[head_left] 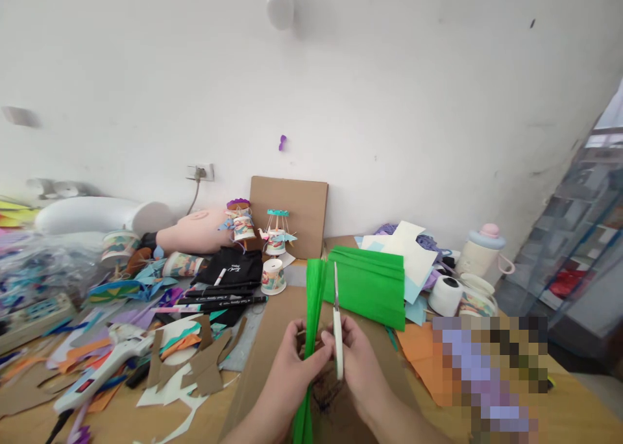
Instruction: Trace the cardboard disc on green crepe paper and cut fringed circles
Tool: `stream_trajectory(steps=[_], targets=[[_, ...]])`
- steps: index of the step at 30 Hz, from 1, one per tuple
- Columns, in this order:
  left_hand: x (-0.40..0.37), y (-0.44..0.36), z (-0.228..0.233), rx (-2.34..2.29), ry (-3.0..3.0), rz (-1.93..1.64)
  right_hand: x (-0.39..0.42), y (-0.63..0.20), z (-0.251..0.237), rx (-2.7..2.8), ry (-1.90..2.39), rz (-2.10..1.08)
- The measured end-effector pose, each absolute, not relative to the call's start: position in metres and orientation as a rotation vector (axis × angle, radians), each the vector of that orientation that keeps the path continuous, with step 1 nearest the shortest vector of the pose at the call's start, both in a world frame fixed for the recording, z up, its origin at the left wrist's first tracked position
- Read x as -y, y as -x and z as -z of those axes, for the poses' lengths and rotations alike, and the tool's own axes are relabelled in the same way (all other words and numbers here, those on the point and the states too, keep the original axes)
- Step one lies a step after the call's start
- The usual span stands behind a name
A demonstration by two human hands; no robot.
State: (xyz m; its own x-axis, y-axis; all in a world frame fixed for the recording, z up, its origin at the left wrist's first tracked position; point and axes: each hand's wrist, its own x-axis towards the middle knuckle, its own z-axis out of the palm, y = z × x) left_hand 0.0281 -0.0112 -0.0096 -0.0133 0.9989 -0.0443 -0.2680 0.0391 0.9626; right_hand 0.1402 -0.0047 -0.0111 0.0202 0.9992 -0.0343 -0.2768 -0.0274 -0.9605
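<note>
My left hand (291,359) pinches a long folded strip of green paper (313,301) that runs upright from the bottom edge of the view. My right hand (357,359) holds white-handled scissors (337,324) upright, blades pointing up, just right of the strip. The two hands touch each other above a sheet of brown cardboard (272,340) lying on the wooden table (579,418). Behind the hands lies a stack of folded green paper (372,282).
A white glue gun (104,366), cardboard scraps (204,363) and paper offcuts lie at left. Black markers (221,296), decorated paper cups (273,276) and a standing cardboard panel (296,210) are behind. Orange paper (418,350), tape rolls (445,295) and a blurred patch sit at right.
</note>
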Motion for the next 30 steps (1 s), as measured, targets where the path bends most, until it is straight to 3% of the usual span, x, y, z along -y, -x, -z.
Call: stream_trajectory(steps=[15,22,30], targets=[[0.007,-0.022,0.025,-1.217,-1.347,-1.285,0.001,-0.145,0.021,0.912,1.086,-1.323],[-0.007,-0.002,0.040,-1.206,-1.143,-1.194,-0.010,-0.158,0.021,1.016,1.266,-1.164],[-0.022,0.021,0.014,-1.430,-1.456,-1.136,-0.033,-0.187,0.017,1.180,1.475,-1.072]])
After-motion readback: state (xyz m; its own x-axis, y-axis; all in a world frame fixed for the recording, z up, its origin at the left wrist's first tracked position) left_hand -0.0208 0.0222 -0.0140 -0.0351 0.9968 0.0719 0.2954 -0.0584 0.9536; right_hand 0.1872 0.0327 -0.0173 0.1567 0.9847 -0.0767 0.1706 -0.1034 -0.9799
